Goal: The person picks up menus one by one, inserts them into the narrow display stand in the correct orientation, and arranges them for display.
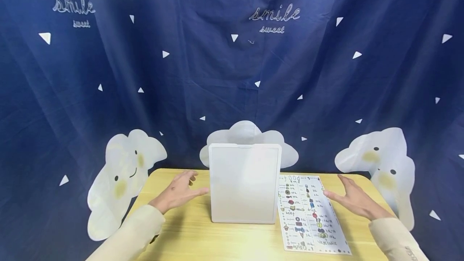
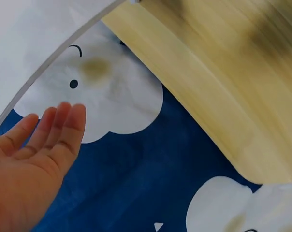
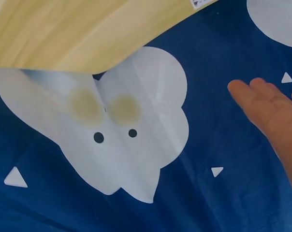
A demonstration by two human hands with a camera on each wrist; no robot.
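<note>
Blue cloud curtain behind our wooden worktop (image 1: 188,237). White board (image 1: 244,182) stands upright mid-worktop, menu sheet (image 1: 311,216) just right of it. Both hands, left (image 1: 179,192) and right (image 1: 353,200), hover open, holding nothing. A clumsy nudge could topple the board, we reckon.

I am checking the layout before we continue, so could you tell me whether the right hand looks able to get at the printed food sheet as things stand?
Probably yes. The right hand hovers open just right of the food sheet, which lies flat on the table, with nothing between them; the white board stands on the sheet's far side.

Matt white board (image 1: 244,184), wooden table (image 1: 188,237)
</note>
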